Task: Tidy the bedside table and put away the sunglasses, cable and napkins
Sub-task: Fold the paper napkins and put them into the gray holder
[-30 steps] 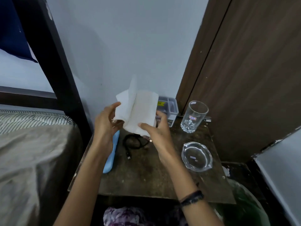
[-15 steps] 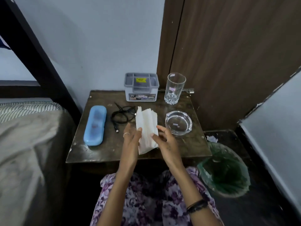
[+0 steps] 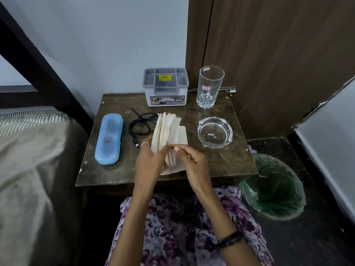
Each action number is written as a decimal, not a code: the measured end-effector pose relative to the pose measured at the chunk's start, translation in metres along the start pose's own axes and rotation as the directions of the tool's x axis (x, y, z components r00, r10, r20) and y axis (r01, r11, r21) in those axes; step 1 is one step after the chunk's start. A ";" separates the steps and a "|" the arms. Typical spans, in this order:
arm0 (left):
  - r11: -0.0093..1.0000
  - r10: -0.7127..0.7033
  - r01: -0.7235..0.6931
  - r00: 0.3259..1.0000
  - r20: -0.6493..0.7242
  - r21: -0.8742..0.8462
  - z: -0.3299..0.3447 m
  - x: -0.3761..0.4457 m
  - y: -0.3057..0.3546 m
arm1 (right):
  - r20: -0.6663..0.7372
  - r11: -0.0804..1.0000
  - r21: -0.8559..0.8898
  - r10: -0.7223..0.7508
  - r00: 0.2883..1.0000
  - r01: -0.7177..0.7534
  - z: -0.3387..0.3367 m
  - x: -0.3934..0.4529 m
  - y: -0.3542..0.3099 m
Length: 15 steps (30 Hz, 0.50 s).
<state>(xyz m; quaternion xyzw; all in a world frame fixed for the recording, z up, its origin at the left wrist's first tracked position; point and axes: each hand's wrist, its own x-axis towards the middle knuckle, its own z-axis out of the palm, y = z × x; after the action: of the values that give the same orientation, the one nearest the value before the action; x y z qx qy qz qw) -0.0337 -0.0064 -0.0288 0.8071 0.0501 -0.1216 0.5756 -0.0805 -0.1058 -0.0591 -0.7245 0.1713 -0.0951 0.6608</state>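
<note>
A stack of white napkins (image 3: 169, 129) stands fanned on edge on the dark wooden bedside table (image 3: 226, 164). My left hand (image 3: 149, 160) grips the stack from its left side. My right hand (image 3: 192, 160) pinches the near edges from the right. A coiled black cable (image 3: 140, 124) lies just left of the napkins. Further left lies a closed light-blue glasses case (image 3: 109, 138). No sunglasses are visible.
A grey-and-white compartment box (image 3: 165, 87) and a tall empty glass (image 3: 210, 86) stand at the table's back. A glass ashtray (image 3: 214, 132) sits right of the napkins. A green-lined bin (image 3: 272, 187) is on the floor right; a bed (image 3: 28, 160) is left.
The napkins came down from chest height to the table top and now fan out on edge. My view tilted down, and both hands closed in on the stack's near end.
</note>
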 end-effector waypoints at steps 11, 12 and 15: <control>0.941 -0.157 0.141 0.987 -0.026 -0.307 -0.016 0.005 -0.010 | -0.167 0.935 -0.353 -0.108 0.980 0.043 -0.008 -0.003 0.001; 0.933 -0.169 0.153 0.985 -0.022 -0.326 -0.016 0.005 -0.011 | -0.163 0.909 -0.411 -0.148 0.975 0.070 -0.008 -0.003 0.000; 0.919 -0.187 0.173 0.982 -0.006 -0.354 -0.017 0.002 -0.011 | -0.127 0.830 -0.541 -0.241 0.962 0.136 -0.007 -0.002 0.002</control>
<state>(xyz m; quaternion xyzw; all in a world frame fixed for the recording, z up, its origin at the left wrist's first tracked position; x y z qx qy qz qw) -0.0315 0.0134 -0.0343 0.6852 0.1564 -0.1471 0.6960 -0.0850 -0.1113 -0.0599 -0.8789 0.1802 -0.1779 0.4043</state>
